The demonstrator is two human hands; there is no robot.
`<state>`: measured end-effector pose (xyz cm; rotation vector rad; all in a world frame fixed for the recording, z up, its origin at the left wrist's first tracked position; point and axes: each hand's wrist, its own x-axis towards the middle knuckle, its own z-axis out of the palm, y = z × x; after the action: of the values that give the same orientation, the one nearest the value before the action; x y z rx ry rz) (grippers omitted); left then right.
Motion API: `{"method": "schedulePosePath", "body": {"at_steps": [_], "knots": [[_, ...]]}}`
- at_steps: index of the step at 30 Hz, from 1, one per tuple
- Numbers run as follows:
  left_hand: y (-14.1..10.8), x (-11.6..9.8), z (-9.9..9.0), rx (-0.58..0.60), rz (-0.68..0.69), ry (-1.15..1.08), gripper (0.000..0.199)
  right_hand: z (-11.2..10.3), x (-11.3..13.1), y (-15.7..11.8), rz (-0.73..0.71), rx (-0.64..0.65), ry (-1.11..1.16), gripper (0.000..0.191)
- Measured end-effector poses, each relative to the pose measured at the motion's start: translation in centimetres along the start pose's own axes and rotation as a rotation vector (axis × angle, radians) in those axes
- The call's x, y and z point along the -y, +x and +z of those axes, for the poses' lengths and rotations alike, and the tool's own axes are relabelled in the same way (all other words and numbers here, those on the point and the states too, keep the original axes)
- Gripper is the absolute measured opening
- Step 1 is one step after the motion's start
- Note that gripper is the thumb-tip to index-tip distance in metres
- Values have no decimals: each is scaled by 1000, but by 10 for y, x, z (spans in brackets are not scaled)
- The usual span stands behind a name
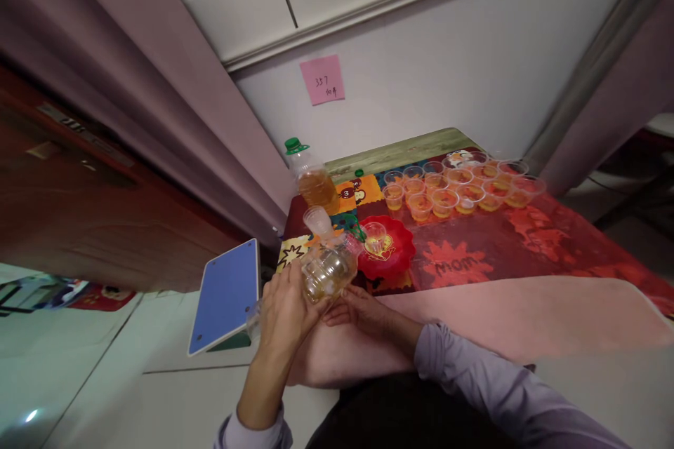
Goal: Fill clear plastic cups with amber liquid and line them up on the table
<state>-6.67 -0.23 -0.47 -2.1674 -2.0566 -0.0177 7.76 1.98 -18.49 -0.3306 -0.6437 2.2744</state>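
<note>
A clear plastic bottle (331, 268) holding a little pale yellow liquid is tilted, its pink neck leaning right. My left hand (287, 302) is wrapped round its left side. From below, my right hand (363, 309) touches the bottle near its lower right, with the fingertips partly hidden. Just right of the neck, a clear plastic cup (375, 237) sits in a red scalloped dish (397, 259). Behind the bottle is another clear plastic piece, cup-like in shape (318, 221).
A large bottle with a green cap (316, 182) holds amber liquid at the back left. Several clear cups of amber liquid (445, 202) stand in rows at the back right. A small green cap (359, 172) lies near the wall; a blue panel (226, 295) stands at the left.
</note>
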Motion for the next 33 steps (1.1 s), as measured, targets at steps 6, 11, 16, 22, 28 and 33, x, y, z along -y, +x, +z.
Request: {"method": "schedulePosePath", "body": {"at_steps": [6,11,16,22,28,33], "knots": [[3,-5,-6,-11,16,17,71,-1,1,0,-11,7,15,66],[4,-7,-9,5,20,19,76,0,2,-1,-15,16,25,62],[5,-10,-12,-5,25,23,72,1,1,-1,-26,6,27,59],[8,-13,-14,10,36,22,80,0,1,-1,-24,15,33,59],[8,-13,-13,-9,36,30,77,-3,-1,0,-14,21,31,60],[7,-12,-14,-15,52,25,78,-3,-1,1,-16,21,38,60]]}}
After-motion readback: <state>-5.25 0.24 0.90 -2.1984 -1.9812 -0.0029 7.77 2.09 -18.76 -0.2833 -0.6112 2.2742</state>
